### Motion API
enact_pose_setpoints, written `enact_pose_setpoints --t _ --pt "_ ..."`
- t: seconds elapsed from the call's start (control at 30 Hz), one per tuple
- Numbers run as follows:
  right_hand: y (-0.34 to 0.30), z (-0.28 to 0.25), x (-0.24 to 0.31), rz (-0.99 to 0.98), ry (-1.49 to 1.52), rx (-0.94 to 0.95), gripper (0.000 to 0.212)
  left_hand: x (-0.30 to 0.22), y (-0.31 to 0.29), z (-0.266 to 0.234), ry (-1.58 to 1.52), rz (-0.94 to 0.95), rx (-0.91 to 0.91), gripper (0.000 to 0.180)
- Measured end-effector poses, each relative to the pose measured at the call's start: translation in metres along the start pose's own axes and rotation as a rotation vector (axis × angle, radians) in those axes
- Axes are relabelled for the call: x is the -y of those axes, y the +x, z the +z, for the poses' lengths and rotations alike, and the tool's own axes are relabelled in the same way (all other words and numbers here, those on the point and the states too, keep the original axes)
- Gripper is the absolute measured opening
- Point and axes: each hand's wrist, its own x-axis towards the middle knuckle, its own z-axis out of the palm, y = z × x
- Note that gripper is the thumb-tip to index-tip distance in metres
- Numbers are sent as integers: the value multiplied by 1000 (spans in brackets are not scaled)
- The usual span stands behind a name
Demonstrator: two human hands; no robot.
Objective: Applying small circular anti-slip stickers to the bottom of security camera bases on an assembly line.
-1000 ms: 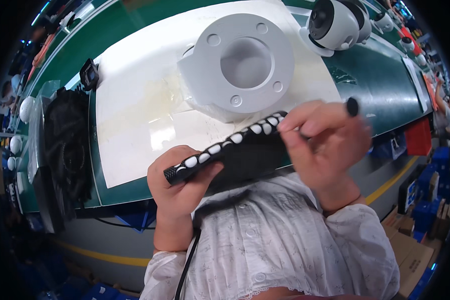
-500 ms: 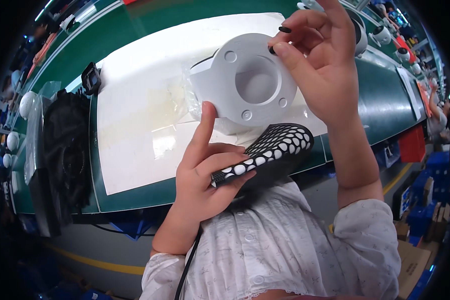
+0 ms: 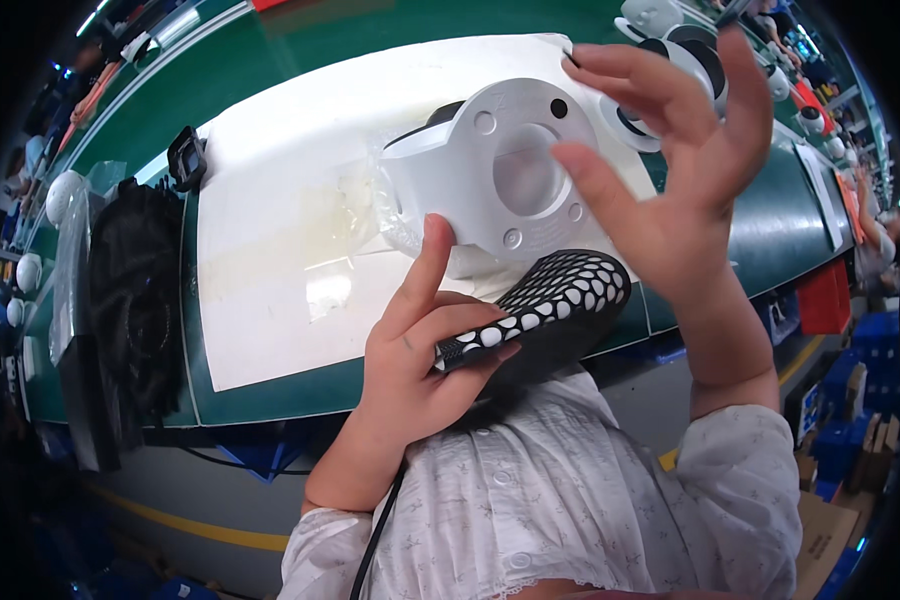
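A white plastic housing [image 3: 420,185] lies on its side, its round base ring [image 3: 538,228] facing me. One black round pad [image 3: 559,108] sits in the ring's upper-right recess; the other visible recesses are bare. My left hand [image 3: 410,365] grips a curved black sheet of round pads [image 3: 570,290] dotted with white circles. One raised left finger rests against the housing's lower edge. To the right of the ring my right hand [image 3: 675,205] is lifted and slightly blurred, thumb apart. A small dark pad [image 3: 571,60] shows edge-on between its fingertips.
White paper [image 3: 260,270] covers part of the green table [image 3: 770,200]. At left lie a black bag [image 3: 135,290], clear plastic wrapping [image 3: 75,280] and a small black frame [image 3: 185,158]. Several white rounded devices [image 3: 660,50] stand at the far right, and a red bin [image 3: 823,298] is at right.
My right hand has drawn back to the right from the ring, its thumb spreading. The pad it was pressing now sits in the recess. The housing shifted slightly right and down.
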Motion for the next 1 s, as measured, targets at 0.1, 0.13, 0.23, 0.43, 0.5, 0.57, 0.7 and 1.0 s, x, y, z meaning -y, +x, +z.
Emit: enact_pose_setpoints --t 0.1,0.13,0.23,0.43,0.5,0.57,0.7,1.0 --pt "20 19 16 355 569 -260 65 -1 2 1 -4 -9 -5 27" --pt "17 13 1 218 437 -13 65 -1 3 2 -12 -14 -2 27" --pt "12 15 -2 239 264 207 57 2 3 3 -29 21 -29 26" --pt "18 11 17 -74 -392 204 36 1 2 1 -29 -18 -6 27" --pt "19 9 19 -139 -489 188 36 -1 4 1 -33 -23 1 27" --pt "20 7 24 -100 -481 228 37 -1 4 2 -34 -29 5 26" --pt "21 2 37 -27 -458 307 40 0 2 2 -61 -11 -19 26" --pt "-9 0 26 51 -23 70 27 -1 2 0 -78 -48 23 26"
